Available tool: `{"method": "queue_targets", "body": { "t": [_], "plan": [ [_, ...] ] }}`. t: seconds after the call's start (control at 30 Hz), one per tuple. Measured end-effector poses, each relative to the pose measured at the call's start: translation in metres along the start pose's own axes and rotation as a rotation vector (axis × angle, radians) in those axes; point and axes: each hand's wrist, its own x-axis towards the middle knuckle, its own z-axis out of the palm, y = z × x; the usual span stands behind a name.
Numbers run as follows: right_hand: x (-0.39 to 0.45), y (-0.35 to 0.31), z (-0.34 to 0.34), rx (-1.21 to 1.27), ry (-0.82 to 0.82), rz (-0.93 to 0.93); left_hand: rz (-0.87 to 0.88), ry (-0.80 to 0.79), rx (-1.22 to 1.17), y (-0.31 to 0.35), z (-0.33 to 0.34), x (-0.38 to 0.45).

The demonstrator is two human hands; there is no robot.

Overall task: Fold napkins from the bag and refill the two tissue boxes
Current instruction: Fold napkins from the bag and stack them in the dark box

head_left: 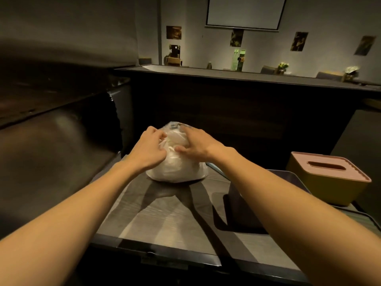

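At the desk's (175, 211) far edge sits the clear plastic bag of white napkins (177, 166). The left hand (149, 148) pinches its top; the right hand (193, 144) rests spread-fingered, likely steadying it for opening.

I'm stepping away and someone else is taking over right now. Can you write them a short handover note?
Left hand: fingers curled, pinching the plastic of the bag of napkins near its top.
Right hand: fingers spread, resting on the bag.
The bag stands on the grey table.
One tissue box, yellow with a pink lid, sits at right on a tray; a second box is not in view.
Done: nothing folded yet.
Left: take out the napkins, fold them, fill both boxes.
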Motion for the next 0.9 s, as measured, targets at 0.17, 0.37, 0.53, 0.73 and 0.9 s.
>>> {"method": "queue_targets", "body": {
  "t": [0.17, 0.37, 0.53, 0.73, 0.9],
  "plan": [
    [0.007, 0.012, 0.005, 0.068, 0.053, 0.030, -0.027, -0.002, -0.036, 0.001, 0.007, 0.003],
    [0.015, 0.013, 0.007, 0.075, 0.169, -0.008, -0.071, -0.039, -0.073, 0.006, 0.001, -0.001],
    [0.016, 0.006, 0.009, 0.040, 0.195, -0.072, -0.081, 0.003, -0.073, 0.005, 0.005, 0.000],
    [0.025, -0.008, 0.013, -0.074, 0.275, -0.096, -0.067, 0.045, -0.122, -0.001, 0.003, -0.001],
    [0.026, -0.017, 0.017, -0.250, 0.328, -0.162, -0.070, 0.083, -0.186, -0.005, 0.003, -0.002]
  ]
}}
